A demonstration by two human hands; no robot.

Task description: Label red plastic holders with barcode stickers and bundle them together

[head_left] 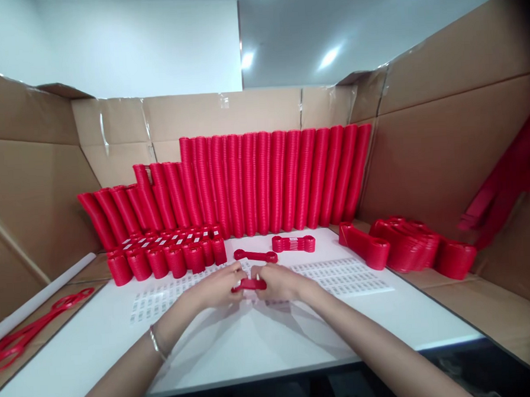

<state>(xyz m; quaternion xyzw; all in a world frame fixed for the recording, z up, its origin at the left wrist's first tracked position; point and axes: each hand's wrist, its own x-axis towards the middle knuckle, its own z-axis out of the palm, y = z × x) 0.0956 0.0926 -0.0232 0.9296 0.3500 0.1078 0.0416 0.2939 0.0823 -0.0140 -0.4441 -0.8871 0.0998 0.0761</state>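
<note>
My left hand (224,285) and my right hand (278,281) meet over the middle of the white table. Between them they hold a red plastic strip with rounded ends (252,284), one end in each hand's closed fingers. Part of the strip is covered by the fingers. Just beyond lies a similar loose red piece with a ring at each end (255,256). A short stack of the same shape with a white label (293,244) sits to its right. Sheets of small printed labels (340,277) lie under and beside both hands.
Tall red stacks (264,184) line the back cardboard wall (260,111). Short labelled stacks (176,261) stand at left, more red stacks (405,244) at right. Loose red pieces (36,329) and a white roll (39,299) lie at far left. Cardboard (462,152) encloses the sides.
</note>
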